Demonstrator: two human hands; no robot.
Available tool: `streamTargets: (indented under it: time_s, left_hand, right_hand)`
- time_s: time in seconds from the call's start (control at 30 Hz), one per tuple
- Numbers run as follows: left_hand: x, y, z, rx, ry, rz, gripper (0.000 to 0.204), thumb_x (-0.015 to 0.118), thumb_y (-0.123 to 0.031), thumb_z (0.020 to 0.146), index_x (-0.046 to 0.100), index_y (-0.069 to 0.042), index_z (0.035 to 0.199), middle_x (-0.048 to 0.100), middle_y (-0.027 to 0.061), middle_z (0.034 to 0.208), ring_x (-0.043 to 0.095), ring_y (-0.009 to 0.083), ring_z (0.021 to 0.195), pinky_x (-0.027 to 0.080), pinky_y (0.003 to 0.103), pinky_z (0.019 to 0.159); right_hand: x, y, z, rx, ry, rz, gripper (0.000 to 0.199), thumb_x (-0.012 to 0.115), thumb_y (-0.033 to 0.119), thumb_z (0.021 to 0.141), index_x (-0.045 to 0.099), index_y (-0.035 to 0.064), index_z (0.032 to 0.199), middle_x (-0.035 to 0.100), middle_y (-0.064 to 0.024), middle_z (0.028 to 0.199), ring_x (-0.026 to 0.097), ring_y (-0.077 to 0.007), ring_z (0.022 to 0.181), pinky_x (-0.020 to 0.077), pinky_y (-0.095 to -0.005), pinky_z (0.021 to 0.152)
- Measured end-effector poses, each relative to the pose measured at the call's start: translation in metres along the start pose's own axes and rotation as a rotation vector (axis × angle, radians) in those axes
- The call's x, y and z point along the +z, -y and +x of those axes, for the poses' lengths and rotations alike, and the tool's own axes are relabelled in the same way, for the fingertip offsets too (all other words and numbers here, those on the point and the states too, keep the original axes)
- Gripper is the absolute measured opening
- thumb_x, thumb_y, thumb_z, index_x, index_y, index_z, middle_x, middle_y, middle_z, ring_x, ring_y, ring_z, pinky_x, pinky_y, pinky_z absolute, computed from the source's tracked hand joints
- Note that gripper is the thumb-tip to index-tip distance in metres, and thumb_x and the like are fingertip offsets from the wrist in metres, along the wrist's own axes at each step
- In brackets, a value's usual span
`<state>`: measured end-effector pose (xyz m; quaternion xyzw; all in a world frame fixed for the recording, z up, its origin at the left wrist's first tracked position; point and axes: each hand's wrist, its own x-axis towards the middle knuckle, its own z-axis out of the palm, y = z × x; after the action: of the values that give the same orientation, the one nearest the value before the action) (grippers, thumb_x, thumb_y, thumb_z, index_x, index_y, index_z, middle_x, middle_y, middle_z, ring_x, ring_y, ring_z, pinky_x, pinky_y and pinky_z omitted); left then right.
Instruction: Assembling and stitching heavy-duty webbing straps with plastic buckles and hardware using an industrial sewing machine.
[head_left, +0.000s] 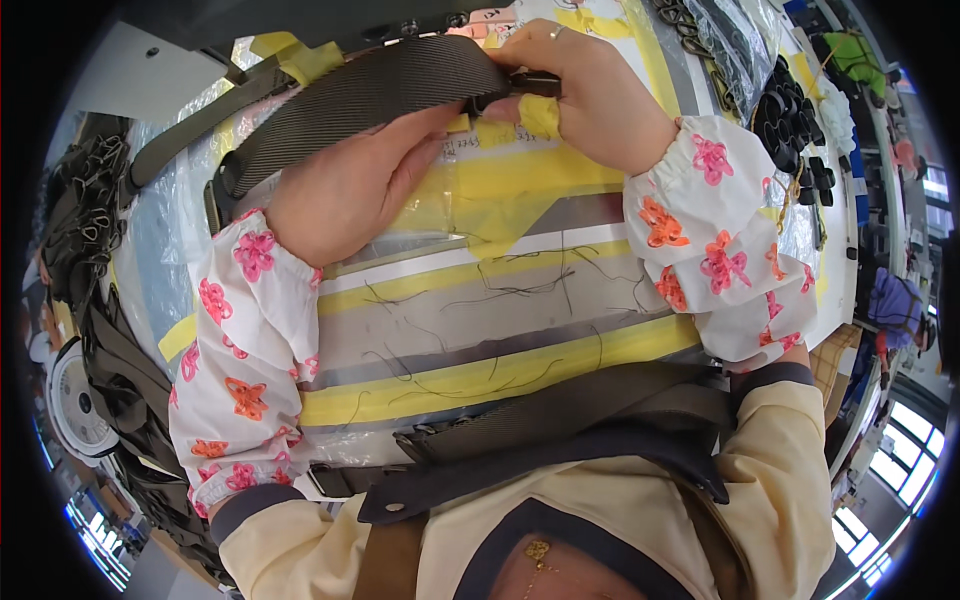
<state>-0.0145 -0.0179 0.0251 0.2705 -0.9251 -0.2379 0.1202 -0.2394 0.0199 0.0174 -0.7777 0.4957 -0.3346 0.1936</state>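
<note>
A wide dark olive webbing strap [400, 80] arches across the far part of the work surface, below a machine's edge. My left hand [345, 185] is closed on its lower edge, fingers pressed against the webbing. At the strap's right end, my right hand [590, 90] pinches a dark buckle-like piece [535, 82], partly hidden by the fingers. Yellow tape [540, 116] is wrapped round a digit of the right hand, and a ring sits on a finger. Another dark buckle [215, 195] hangs at the strap's left end, beside my left wrist.
Yellow tape strips [480, 385] and loose dark threads [520, 285] cover the work surface. The machine [330, 20] overhangs the far edge. Straps [120, 390] pile up at left, near a white fan [80, 400]. Black buckles [785, 115] lie at right. More webbing [600, 410] lies against my body.
</note>
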Motion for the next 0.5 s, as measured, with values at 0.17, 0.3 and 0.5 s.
streamTargets:
  time_s: [0.17, 0.3, 0.5]
  left_hand:
    - [0.002, 0.004, 0.001, -0.022, 0.009, -0.005, 0.03, 0.049, -0.019, 0.09, 0.052, -0.011, 0.119, 0.061, 0.0162, 0.1, 0.059, 0.0329, 0.09, 0.048, 0.035, 0.075]
    - [-0.001, -0.002, 0.001, -0.055, 0.024, 0.017, 0.027, 0.048, -0.02, 0.091, 0.055, -0.01, 0.115, 0.062, 0.0147, 0.096, 0.06, 0.0344, 0.083, 0.049, 0.037, 0.069]
    - [0.002, 0.0, 0.003, 0.03, -0.08, 0.159, 0.022, 0.053, -0.016, 0.085, 0.058, -0.011, 0.106, 0.063, 0.012, 0.085, 0.061, 0.0305, 0.072, 0.049, 0.037, 0.058]
  right_hand:
    - [0.003, 0.023, 0.006, -0.089, 0.016, -0.393, 0.017, 0.061, 0.004, 0.072, 0.056, -0.0005, 0.088, 0.056, -0.0139, 0.09, 0.059, -0.026, 0.08, 0.05, -0.031, 0.066]
    - [0.019, 0.008, -0.004, -0.199, -0.134, -0.256, 0.027, 0.067, 0.0, 0.07, 0.062, -0.0005, 0.096, 0.061, -0.0126, 0.099, 0.06, -0.0285, 0.086, 0.0506, -0.032, 0.071]
    - [0.021, 0.016, -0.008, -0.207, -0.143, -0.31, 0.027, 0.061, -0.004, 0.064, 0.063, -0.0004, 0.09, 0.063, -0.01, 0.101, 0.06, -0.0257, 0.091, 0.051, -0.0324, 0.071]
